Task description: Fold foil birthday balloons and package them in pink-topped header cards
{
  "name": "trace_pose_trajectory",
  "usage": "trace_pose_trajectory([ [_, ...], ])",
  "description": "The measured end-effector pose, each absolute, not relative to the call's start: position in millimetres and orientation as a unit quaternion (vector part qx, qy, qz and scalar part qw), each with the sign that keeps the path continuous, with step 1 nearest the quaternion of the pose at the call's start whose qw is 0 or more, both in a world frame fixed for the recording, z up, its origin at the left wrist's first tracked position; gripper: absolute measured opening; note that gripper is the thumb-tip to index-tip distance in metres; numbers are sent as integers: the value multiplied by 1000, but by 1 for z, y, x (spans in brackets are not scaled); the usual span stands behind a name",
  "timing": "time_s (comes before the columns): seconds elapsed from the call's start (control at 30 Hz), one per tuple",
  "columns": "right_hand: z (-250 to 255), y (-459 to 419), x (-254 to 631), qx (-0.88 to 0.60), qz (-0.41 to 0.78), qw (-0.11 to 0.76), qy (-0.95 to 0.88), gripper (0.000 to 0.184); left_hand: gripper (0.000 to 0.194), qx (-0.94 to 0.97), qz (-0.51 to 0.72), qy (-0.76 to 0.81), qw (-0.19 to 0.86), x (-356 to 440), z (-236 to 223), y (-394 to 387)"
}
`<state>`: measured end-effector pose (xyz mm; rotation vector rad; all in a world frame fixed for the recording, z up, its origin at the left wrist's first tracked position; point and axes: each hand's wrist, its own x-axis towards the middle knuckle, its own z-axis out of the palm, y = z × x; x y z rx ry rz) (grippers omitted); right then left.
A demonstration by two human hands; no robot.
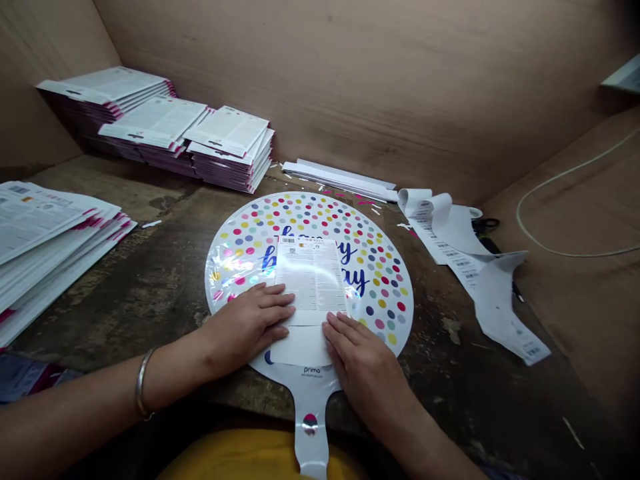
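Observation:
Flat in front of me lies a round white foil balloon (235, 267) with coloured dots and blue lettering, its tail hanging over the table's front edge. On its middle rests a white printed card sleeve (311, 280), with a blank white flap (301, 345) at its near end. My left hand (253, 320) lies on the balloon, fingers stretched to the card's left edge. From the other side, my right hand (367, 363) rests with fingertips on the card's lower right corner, its fingers extended and close together. Neither hand is gripping anything that shows.
Stacks of printed card sleeves (227, 130) stand along the back left, with another pile (40, 227) at the left. Flat white strips (340, 179) lie by the back wall. A curling strip of barcode labels (465, 267) and dark scissors (485, 225) are at the right.

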<state>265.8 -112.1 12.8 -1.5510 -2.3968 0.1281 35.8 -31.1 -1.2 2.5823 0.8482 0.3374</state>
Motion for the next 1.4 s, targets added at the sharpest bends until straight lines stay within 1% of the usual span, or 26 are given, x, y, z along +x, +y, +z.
trace_pose_trajectory([
  [0.1,26,-97,258,-559,75,240,-790,15,33,925,106,297,213,36,1,-32],
  [0.17,28,-84,249,-537,119,263,-792,10,31,925,98,295,219,37,3,-31],
  [0.27,19,-73,239,-512,206,225,-803,10,31,917,101,311,228,37,3,-30],
  [0.33,12,-72,237,-528,225,215,-790,10,34,911,105,319,238,35,2,-32],
  [0.43,7,-76,238,-530,221,219,-789,9,39,910,100,323,239,31,0,-35],
  [0.63,6,-83,237,-498,194,221,-816,15,38,913,76,328,229,33,4,-36],
  [0.83,9,-81,243,-485,227,219,-815,13,39,913,76,324,236,33,5,-35],
  [0.97,7,-83,245,-482,201,227,-822,24,37,913,83,323,235,33,5,-35],
  [1.07,6,-87,246,-466,195,227,-833,19,38,912,76,329,232,33,6,-35],
  [1.23,14,-85,258,-454,231,222,-832,14,38,917,74,318,229,33,6,-34],
  [1.33,19,-73,260,-477,217,222,-822,14,38,917,82,313,232,32,5,-33],
  [1.4,19,-66,255,-456,227,203,-836,14,37,917,92,310,235,31,4,-32],
])
